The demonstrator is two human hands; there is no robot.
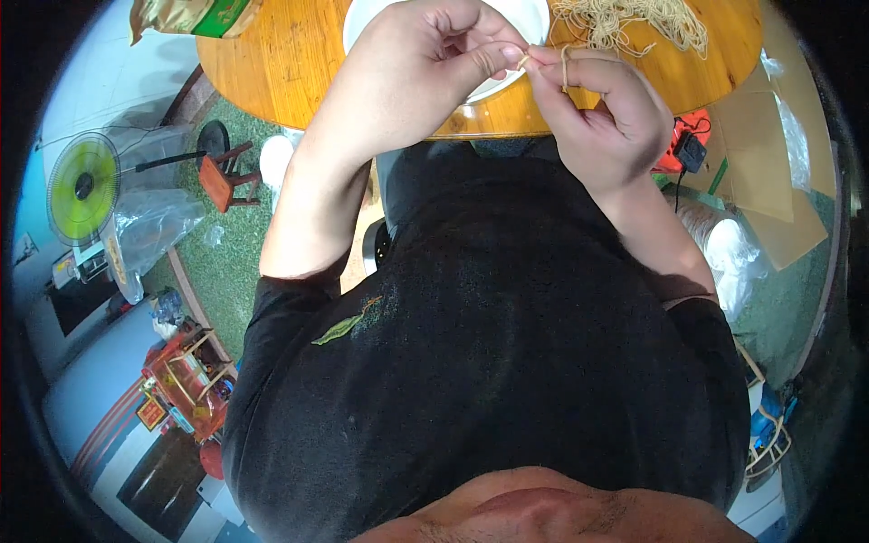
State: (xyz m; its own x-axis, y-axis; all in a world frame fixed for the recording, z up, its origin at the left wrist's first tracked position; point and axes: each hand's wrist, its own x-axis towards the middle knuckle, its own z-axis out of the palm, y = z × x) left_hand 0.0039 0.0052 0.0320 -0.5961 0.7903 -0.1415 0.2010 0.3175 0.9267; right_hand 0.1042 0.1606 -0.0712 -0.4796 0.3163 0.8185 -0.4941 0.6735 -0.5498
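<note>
Left hand (421, 77) and right hand (620, 109) are meeting at the fingertips, pinching string (522, 61) between them. Left of them, a bag (195, 13) is resting by the table (272, 77) edge; beneath them, a plate (536, 20) is showing; right of them, a string pile (638, 23) is lying loosely tangled, while a loop (565, 71) is circling the right index finger.

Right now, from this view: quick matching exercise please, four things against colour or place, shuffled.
Things:
1. Fan
2. Strand
3. Stool
4. Dish

Colour or place:
A. White, on the table
B. Red-brown, on the green floor
C. Yellow-green blades, far left of the picture
D. Across a finger of the right hand

Pairs: 1-C, 2-D, 3-B, 4-A
</note>
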